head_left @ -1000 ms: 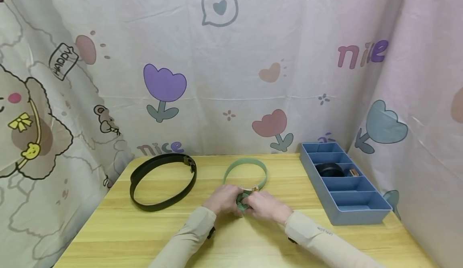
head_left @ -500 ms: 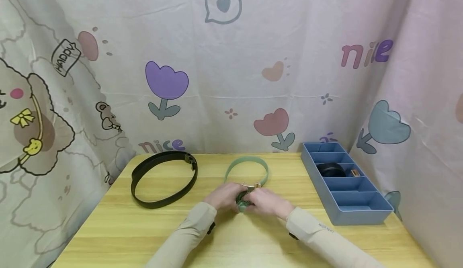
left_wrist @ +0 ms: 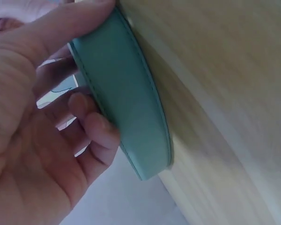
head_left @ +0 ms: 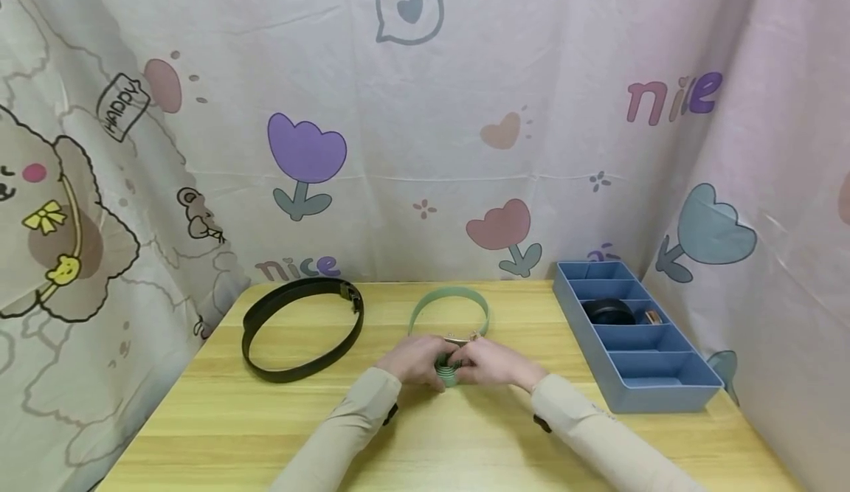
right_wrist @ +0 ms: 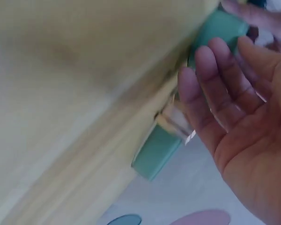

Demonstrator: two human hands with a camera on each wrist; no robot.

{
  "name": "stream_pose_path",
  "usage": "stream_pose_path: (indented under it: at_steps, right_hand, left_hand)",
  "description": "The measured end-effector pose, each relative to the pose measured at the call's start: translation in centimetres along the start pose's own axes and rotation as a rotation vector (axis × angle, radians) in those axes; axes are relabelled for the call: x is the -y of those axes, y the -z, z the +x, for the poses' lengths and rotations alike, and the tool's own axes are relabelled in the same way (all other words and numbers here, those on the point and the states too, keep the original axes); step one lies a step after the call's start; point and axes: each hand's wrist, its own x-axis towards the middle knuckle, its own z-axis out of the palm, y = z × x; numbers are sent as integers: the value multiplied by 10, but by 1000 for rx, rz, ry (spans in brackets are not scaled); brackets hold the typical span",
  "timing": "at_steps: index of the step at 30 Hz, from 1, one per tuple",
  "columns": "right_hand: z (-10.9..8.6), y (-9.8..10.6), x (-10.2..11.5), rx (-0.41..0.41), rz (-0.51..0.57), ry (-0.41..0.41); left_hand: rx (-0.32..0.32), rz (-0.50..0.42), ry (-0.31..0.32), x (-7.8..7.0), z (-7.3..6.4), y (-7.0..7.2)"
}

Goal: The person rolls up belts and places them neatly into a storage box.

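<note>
A green belt [head_left: 450,291] stands on edge on the table, its far part in an open loop, its near part wound into a coil [head_left: 447,375] between my hands. Its metal buckle [right_wrist: 175,121] lies just behind the coil. My left hand [head_left: 415,361] holds the coil from the left; in the left wrist view the thumb lies along the top edge of the green strap [left_wrist: 124,93] and the fingers curl at its lower edge. From the right, my right hand [head_left: 499,364] pinches the coil with thumb and forefinger, its other fingers loosely bent beside the strap. The fingers partly cover the coil's inside.
To the left, a black belt [head_left: 285,375] stands in a wide loop. At the right is a blue-grey divided box [head_left: 664,401]; one middle compartment holds a black rolled item [head_left: 609,312] with a gold-coloured piece [head_left: 653,317]. A printed curtain [head_left: 398,130] hangs behind the wooden table [head_left: 458,455].
The hands stay around the green coil, with the right fingers shifting slightly over it and the buckle now more covered. The far loop has moved a little left. The black belt and box stay put.
</note>
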Motion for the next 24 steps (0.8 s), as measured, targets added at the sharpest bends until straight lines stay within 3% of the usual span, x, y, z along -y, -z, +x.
stream_pose_path:
  at_steps: [4, 7, 10, 18, 24]
  right_hand:
    - [2, 6, -5, -107, 31, -95]
    - [4, 7, -8, -222, -32, -173]
    - [3, 6, -9, -282, -104, -214]
    - [-5, 1, -22, -259, -167, -208]
    - [-12, 8, -33, -266, -190, -293]
  left_hand:
    - [-3, 31, 1, 0, 1, -2]
    - [-12, 59, 0, 0, 1, -4]
    - [-33, 83, 6, 0, 1, -6]
    - [-68, 152, 37, -3, -1, -9]
    - [-85, 147, 38, -4, -3, -10]
